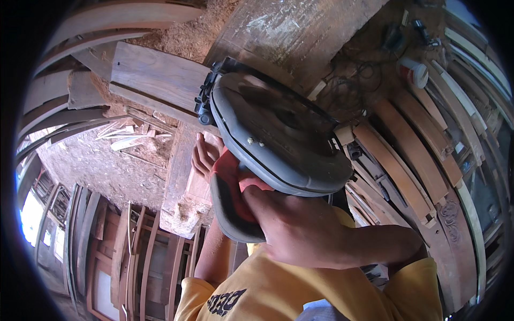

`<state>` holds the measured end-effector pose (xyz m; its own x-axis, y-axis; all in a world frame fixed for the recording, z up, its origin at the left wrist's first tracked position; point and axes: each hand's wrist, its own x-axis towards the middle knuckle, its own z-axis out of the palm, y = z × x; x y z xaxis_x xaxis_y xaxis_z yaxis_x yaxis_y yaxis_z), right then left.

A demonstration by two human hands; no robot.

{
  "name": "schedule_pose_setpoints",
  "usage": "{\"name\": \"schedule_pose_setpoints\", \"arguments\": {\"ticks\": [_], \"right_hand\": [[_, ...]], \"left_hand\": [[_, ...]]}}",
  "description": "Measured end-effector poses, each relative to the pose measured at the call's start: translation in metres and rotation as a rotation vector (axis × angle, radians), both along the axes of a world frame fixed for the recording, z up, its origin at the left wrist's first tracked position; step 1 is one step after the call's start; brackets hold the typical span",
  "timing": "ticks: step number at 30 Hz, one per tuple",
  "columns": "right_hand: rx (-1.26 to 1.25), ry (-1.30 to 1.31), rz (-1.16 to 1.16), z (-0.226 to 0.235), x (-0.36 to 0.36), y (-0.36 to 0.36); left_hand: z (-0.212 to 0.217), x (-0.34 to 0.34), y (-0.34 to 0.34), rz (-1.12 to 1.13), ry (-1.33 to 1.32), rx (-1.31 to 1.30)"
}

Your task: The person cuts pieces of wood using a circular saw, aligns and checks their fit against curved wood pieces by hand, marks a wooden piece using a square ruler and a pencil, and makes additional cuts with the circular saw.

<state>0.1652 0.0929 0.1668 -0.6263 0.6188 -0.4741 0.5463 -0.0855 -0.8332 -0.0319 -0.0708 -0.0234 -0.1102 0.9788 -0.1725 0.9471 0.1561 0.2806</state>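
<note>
1. the right hand point(300, 227) grips the red-and-grey handle of a grey round-guarded power saw point(278, 139), held just above it.
2. the left hand point(206, 155), fingers curled, touches the saw's handle from behind.
3. a weathered wooden beam point(179, 176) lies beneath.

Sawdust point(101, 160) is spread thickly over the floor, with pale wood offcuts point(120, 136) scattered on it. Curved wooden slats point(407, 160) are stacked along one side, and unfinished chair frames point(144, 257) are stood along the other. Daylight is admitted through an opening point(29, 216) at the edge.
</note>
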Motion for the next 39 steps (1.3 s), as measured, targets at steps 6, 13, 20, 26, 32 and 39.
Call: {"name": "schedule_pose_setpoints", "arguments": {"ticks": [6,13,20,26,32,39], "right_hand": [[-0.030,-0.005,0.035,0.001,-0.017,0.014],[0.144,0.068,-0.079,-0.008,-0.035,0.016],[0.057,0.056,-0.042,-0.006,-0.048,0.029],[-0.015,-0.002,0.018,-0.009,-0.064,0.041],[0.061,0.072,-0.029,-0.022,-0.088,0.054],[0.193,0.112,-0.089,-0.024,-0.117,0.064]], "left_hand": [[0.007,0.000,-0.004,0.016,-0.047,-0.035],[0.005,0.006,0.004,0.035,-0.077,-0.030],[-0.004,0.008,0.014,0.058,-0.095,-0.005],[-0.005,0.006,0.015,0.079,-0.099,0.002],[-0.010,0.008,0.007,0.082,-0.145,-0.012],[-0.022,0.002,-0.009,0.129,-0.283,-0.077]]}}
